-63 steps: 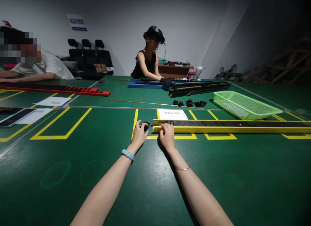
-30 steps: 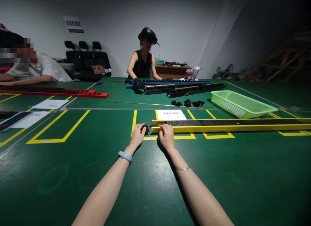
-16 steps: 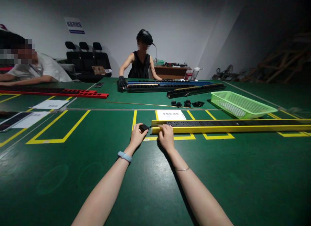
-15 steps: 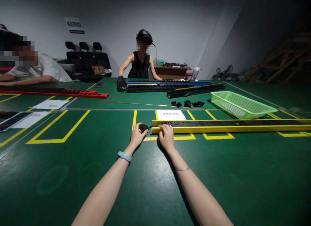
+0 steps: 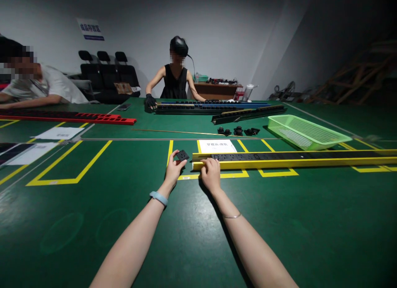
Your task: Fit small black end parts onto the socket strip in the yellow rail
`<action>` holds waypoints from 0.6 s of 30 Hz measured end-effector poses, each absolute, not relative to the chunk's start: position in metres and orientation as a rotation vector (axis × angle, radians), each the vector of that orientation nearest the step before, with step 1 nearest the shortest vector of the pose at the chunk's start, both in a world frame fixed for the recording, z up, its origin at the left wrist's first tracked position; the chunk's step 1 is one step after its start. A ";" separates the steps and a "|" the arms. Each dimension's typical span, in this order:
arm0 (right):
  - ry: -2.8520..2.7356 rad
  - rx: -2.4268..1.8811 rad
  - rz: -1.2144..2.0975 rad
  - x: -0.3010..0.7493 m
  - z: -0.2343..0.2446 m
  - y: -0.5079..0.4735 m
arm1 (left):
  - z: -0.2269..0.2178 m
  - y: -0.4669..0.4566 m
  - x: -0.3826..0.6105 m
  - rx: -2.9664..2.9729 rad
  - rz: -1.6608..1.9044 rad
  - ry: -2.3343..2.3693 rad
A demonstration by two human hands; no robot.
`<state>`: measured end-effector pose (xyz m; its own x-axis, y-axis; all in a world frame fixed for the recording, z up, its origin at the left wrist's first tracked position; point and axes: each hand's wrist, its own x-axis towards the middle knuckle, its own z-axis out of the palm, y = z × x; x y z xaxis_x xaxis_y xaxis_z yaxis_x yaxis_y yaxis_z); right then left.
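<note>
Pinched in my left hand is a small black socket module, its slotted face tilted up. It hangs just left of the near end of a long yellow rail, apart from it. Black socket modules sit in a row inside the rail's channel. My right hand is closed at the rail's left end, fingers curled over its edge and close to the first module. A white paper label with printed characters lies behind the rail.
Several loose black modules lie beyond the label, near a thin rod. A green basket stands at the right. Across the table a person in black handles dark rails. Another person leans over a red rail at left.
My left hand has turned the socket module so its slotted face shows more, and lifted it slightly. My right hand stays at the rail's end. The view has shifted a little.
</note>
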<state>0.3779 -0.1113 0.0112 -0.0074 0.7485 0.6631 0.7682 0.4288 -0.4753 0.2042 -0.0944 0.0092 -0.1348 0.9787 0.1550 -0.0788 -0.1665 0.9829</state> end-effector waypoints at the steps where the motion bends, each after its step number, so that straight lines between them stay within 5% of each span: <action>1: -1.746 -1.314 -0.024 0.378 0.011 -0.111 | 0.007 -0.094 0.204 1.190 1.461 1.148; 18: -1.763 -1.326 -0.043 0.379 0.010 -0.111 | 0.013 -0.095 0.202 1.105 1.384 0.959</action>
<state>0.3786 -0.1115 0.0104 -0.0181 0.7498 0.6614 0.7809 0.4237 -0.4590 0.2022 -0.0949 0.0134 0.0012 0.9940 0.1091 -0.2476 -0.1054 0.9631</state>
